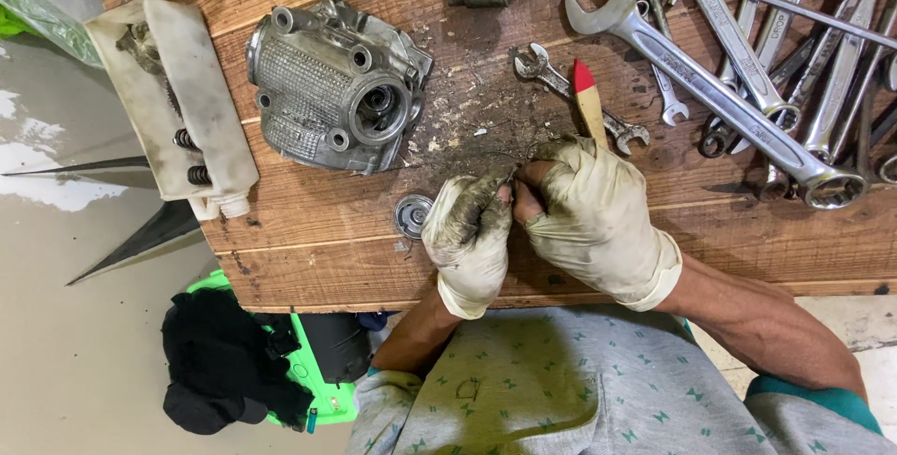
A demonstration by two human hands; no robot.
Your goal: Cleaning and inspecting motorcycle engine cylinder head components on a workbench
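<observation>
While both gloved hands pinch something tiny, apparently a wire clip (509,175), over the counter (327,231).
Left hand (470,231) and right hand (589,212) closed on it; right also holds a red-tipped stick (589,105); steady grip advised.

cut-open white plastic bottle (173,100), grimy, table's left edge.

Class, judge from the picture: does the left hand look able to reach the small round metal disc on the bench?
Probably yes. The disc lies just beside the left hand with bare wood between them, though that hand is pinching a small part with the right hand.

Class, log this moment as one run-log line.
left hand: pinching small part | right hand: pinching it, holding brush | cylinder head: on bench
</observation>
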